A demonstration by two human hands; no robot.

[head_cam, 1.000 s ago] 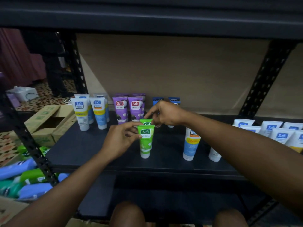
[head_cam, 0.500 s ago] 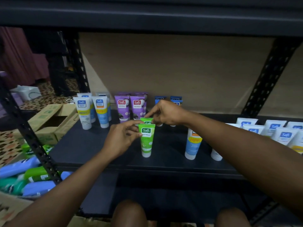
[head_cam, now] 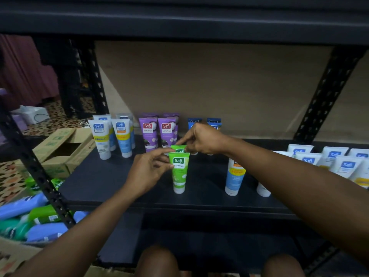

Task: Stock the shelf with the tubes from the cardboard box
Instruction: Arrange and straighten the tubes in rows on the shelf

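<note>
Standing green tubes: two, cap down, at the centre of the frame; the front green tube (head_cam: 179,172) stands straight before the rear green tube (head_cam: 179,148) and hides most of it.
Left hand (head_cam: 147,172): thumb and fingertips pinch the front green tube at its upper left edge.
Right hand (head_cam: 203,139): fingers curled, pinching the top seam of the rear green tube.
Shelf (head_cam: 119,186): dark board, bearing all the upright tubes.
Back row: white-and-blue tubes (head_cam: 111,136) left of centre, purple tubes (head_cam: 157,134) just beside them, dark blue tubes (head_cam: 203,121) partly hidden behind the right hand.
Right side: a blue tube with an orange label (head_cam: 234,178) stands under the right forearm; white tubes (head_cam: 329,162) cluster at the right edge.
Cardboard box (head_cam: 10,256): lower left corner, holding loose tubes (head_cam: 30,220), blue and green, lying flat.
Open box (head_cam: 60,148): middle left, beyond the shelf post.
</note>
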